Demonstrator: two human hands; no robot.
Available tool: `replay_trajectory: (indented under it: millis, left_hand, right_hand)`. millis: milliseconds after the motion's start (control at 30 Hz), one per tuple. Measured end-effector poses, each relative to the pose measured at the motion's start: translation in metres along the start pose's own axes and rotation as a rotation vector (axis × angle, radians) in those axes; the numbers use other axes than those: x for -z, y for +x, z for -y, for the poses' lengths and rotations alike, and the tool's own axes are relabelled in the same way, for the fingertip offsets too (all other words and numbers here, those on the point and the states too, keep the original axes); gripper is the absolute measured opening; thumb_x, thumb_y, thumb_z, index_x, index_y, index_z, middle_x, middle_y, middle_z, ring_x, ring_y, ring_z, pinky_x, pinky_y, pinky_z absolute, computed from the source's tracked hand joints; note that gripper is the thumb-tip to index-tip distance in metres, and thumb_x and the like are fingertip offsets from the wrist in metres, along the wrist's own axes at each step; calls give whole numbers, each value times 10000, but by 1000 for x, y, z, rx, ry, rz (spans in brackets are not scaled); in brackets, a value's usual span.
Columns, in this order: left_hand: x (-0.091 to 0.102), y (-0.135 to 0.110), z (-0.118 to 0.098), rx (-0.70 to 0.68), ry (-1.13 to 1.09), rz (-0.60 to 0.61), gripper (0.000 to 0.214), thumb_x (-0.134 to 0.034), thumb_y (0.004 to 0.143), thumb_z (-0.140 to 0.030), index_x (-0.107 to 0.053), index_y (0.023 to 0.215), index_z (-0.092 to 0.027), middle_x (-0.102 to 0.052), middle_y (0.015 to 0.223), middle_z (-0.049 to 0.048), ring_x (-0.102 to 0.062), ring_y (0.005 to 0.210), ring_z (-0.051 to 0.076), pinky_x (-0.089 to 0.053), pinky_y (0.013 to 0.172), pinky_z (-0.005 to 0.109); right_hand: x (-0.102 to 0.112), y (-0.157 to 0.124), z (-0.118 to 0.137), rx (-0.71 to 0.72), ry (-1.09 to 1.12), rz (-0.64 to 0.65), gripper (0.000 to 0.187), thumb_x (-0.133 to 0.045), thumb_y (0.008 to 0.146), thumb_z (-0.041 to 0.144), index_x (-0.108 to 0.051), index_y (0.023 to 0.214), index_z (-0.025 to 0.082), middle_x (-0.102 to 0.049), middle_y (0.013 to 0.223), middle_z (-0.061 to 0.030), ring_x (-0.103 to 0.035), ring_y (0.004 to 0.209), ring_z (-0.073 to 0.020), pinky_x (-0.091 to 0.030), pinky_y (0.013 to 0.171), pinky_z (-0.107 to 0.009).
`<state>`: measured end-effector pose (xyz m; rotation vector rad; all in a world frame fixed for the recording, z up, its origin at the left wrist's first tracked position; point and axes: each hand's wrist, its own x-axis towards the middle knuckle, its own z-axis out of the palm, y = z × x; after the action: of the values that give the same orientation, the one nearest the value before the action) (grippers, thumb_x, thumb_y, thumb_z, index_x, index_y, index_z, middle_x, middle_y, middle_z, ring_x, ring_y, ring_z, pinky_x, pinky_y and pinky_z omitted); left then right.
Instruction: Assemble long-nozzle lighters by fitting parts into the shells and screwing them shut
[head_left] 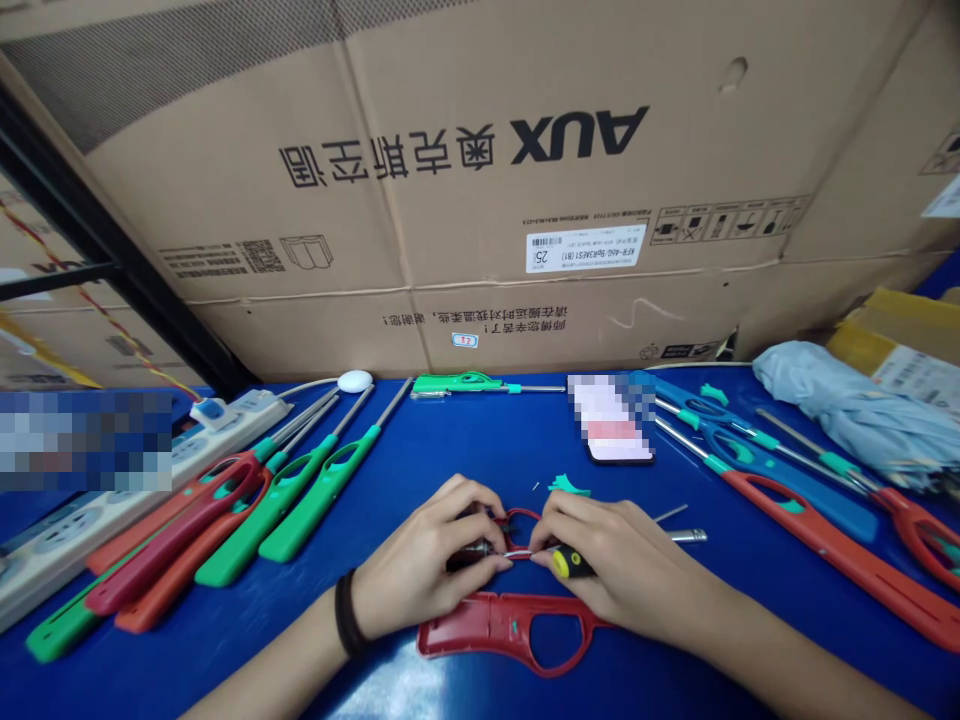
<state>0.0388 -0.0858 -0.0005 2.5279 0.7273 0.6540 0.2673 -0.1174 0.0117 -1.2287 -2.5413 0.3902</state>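
Note:
My left hand [431,555] and my right hand [615,560] meet at the middle of the blue table [487,450], fingers pinched on the insides of an opened red lighter [517,530]. The right hand also grips a small screwdriver with a yellow-and-black handle [568,565]. A thin metal part runs between the two hands. The lighter's separated red shell half [517,625] lies flat just in front of my hands. A metal tube [686,536] sticks out to the right of my right hand. A loose teal trigger piece [568,487] lies just behind the hands.
Several red and green long lighters [247,510] lie at the left beside a white power strip [90,510]. More blue and red lighters [787,490] lie at the right, near a folded grey umbrella [847,405]. A phone [615,425] and a green lighter [461,383] lie behind. A large cardboard box [487,180] walls the back.

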Motion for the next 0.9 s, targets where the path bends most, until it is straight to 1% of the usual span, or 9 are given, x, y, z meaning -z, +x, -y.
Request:
replay_trajectory:
  millis: [200,300,367,433,500,600,700,767,900]
  left_hand:
    - [3,1,-6,13,122,9,74,-579,874,-221,-647,883,-196,-546,1134,85,-504,1026,217,-474,865,342]
    - [4,1,-7,-40,188,11,109,-551,891,-236,-652,882,-194,-568,1100,87,-516,970,212,-488,828,341]
    - [4,1,-7,-88,234,2,125,-539,901,-237,-654,890,-189,-587,1071,85,-531,934,201,-497,812,335]
    - [3,1,-6,-133,280,-13,130,-535,907,-234,-656,903,-185,-606,1052,80,-548,919,192,-508,797,322]
    - [3,0,-6,-175,334,-23,132,-537,910,-234,-657,894,-179,-624,1042,72,-563,913,187,-524,745,296]
    - [3,-1,-4,-238,422,-20,139,-536,911,-227,-657,871,-172,-644,1043,59,-580,900,180,-538,675,263]
    - [6,-2,-3,-272,490,-14,141,-533,916,-237,-653,963,-179,-654,1048,58,-598,885,176,-551,695,268]
    - [8,-2,-2,-277,518,-14,172,-532,919,-251,-638,1036,-182,-663,1041,59,-612,871,179,-553,687,272]
    - [10,-2,0,-266,505,-13,217,-519,929,-273,-617,1099,-181,-671,1050,60,-626,878,176,-546,692,270]
  right_hand:
    - [0,1,-1,28,4,10,131,-535,862,146,-616,944,209,-632,940,3,-607,735,-142,-426,582,-252]
    - [-2,0,-4,113,-54,9,145,-526,876,149,-623,966,210,-635,930,-5,-604,776,-148,-429,601,-253]
    - [-3,-1,-6,179,-128,27,162,-537,862,129,-632,962,214,-636,908,-7,-594,776,-157,-412,576,-259]
    - [-3,-1,-7,207,-182,43,157,-558,841,119,-641,932,217,-637,894,-7,-588,758,-163,-388,540,-261]
    - [-4,-2,-8,194,-184,32,138,-558,853,142,-653,916,220,-640,886,-6,-594,747,-160,-381,528,-258]
    - [-3,-1,-9,167,-120,-21,139,-541,897,220,-673,938,233,-648,899,-11,-615,766,-152,-413,571,-249]
    - [-1,-1,-12,165,-64,-72,149,-538,911,275,-675,958,241,-654,905,-6,-622,773,-141,-431,611,-243]
    - [2,-1,-15,159,-58,-104,160,-516,924,272,-669,955,237,-658,885,0,-621,769,-136,-427,611,-241]
    - [3,-2,-19,157,-80,-128,151,-515,925,263,-663,951,245,-665,872,1,-623,799,-148,-421,617,-246]
